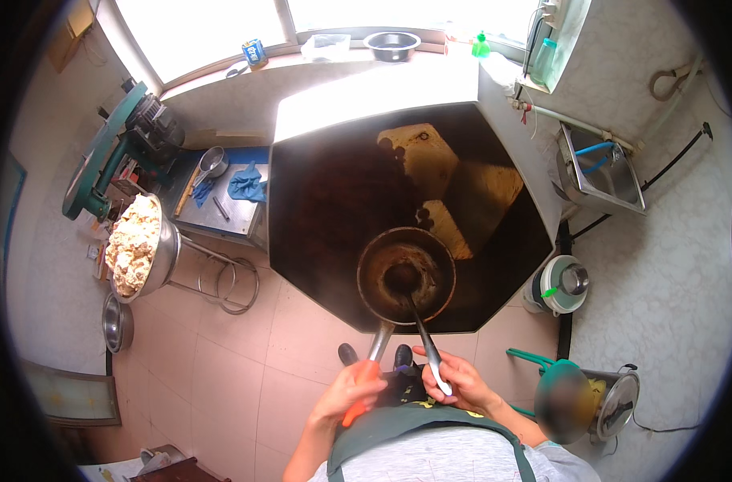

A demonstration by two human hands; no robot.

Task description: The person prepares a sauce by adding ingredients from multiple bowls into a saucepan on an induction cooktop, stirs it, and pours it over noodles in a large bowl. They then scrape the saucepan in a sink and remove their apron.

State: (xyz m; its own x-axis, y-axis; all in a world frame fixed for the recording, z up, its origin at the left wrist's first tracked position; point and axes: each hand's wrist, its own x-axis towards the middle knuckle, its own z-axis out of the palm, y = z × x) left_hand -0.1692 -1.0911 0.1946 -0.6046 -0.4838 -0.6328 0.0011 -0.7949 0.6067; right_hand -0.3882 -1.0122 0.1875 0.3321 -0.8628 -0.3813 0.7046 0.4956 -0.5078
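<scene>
My left hand (pixel 355 393) is wrapped around the orange grip (pixel 360 410) of a round, long-handled metal pan (pixel 369 271). The pan, brown-stained inside, is over the near part of a large angular vat (pixel 516 277) with a dark, shiny surface that looks like liquid. In my right hand (pixel 462 381) is the handle of a ladle (pixel 427 346), black with a whitish end. Its dark round head sits within the pan. What the pan holds is too dark to tell.
At left, a metal bowl heaped with pale, lumpy food (pixel 132 250) stands near a metal stool (pixel 239 295). A steel side table (pixel 239 217) bears a blue cloth (pixel 248 182) and a saucepan (pixel 214 161). To the right are a sink (pixel 613 181), a lidded bucket (pixel 561 283) and a person-high-obscured blurred patch.
</scene>
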